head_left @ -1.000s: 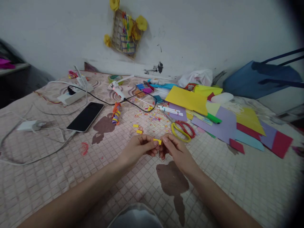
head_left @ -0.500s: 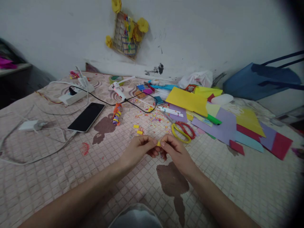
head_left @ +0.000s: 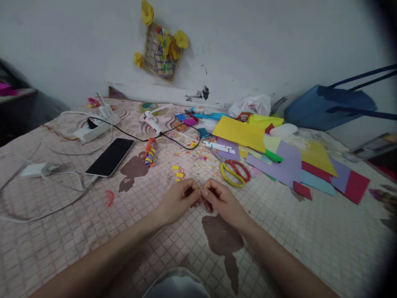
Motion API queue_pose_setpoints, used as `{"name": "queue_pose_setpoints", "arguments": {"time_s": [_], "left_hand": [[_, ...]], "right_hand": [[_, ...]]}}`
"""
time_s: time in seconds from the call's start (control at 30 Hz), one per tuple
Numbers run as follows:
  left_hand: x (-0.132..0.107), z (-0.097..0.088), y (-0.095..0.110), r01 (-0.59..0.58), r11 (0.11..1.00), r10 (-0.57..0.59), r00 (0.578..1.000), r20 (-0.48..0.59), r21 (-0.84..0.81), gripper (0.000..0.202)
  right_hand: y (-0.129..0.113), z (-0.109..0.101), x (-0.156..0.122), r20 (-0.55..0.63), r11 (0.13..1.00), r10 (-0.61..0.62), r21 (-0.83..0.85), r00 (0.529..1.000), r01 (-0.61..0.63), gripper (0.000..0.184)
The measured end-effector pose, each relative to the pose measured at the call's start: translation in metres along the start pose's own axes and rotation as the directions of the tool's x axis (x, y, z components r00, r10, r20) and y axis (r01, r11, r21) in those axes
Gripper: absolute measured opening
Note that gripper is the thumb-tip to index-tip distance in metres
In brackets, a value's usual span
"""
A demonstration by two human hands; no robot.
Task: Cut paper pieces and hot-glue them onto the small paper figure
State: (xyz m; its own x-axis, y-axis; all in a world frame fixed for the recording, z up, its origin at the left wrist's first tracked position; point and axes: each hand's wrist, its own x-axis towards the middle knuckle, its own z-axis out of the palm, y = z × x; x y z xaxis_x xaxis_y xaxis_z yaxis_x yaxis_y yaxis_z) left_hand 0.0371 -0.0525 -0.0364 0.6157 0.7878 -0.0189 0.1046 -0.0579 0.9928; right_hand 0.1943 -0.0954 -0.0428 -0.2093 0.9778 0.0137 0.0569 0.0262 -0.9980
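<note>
Left hand [head_left: 178,201]: our grip pinched shut, fingertips meeting the other hand's.
Right hand [head_left: 222,201]: our grip closed too; contents hidden.
Scissors [head_left: 235,172]: near, beyond our hands.

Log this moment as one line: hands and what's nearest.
left hand: pinched shut | right hand: pinched shut, touching left hand | held: hidden | nearest: yellow scrap, scissors
</note>
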Motion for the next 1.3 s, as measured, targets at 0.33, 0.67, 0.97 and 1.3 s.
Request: {"name": "queue_pose_setpoints", "arguments": {"time_s": [0.33,0.67,0.97,1.3], "left_hand": [[-0.006,0.004,0.006,0.021,0.998,-0.017,0.998,-0.064,0.061,0.024],[-0.019,0.043,-0.013,0.072,0.967,-0.098,0.991,0.094,0.245,0.018],[-0.012,0.037,-0.017,0.127,0.991,-0.127,0.992,-0.01,0.032,0.025],[-0.006,0.03,-0.02,0.168,0.967,-0.176,0.984,-0.028,-0.191,0.033]], "right_hand": [[0.002,-0.039,0.007,-0.239,0.764,-0.247,-0.644,0.939,0.038,0.017],[0.037,-0.108,0.019,-0.4,0.528,-0.271,-0.822,0.876,-0.212,0.026],[0.026,-0.12,0.014,-0.518,0.752,-0.281,-0.641,0.808,-0.15,0.037],[0.012,-0.08,0.009,-0.346,0.976,-0.092,-0.217,0.934,0.015,0.028]]}}
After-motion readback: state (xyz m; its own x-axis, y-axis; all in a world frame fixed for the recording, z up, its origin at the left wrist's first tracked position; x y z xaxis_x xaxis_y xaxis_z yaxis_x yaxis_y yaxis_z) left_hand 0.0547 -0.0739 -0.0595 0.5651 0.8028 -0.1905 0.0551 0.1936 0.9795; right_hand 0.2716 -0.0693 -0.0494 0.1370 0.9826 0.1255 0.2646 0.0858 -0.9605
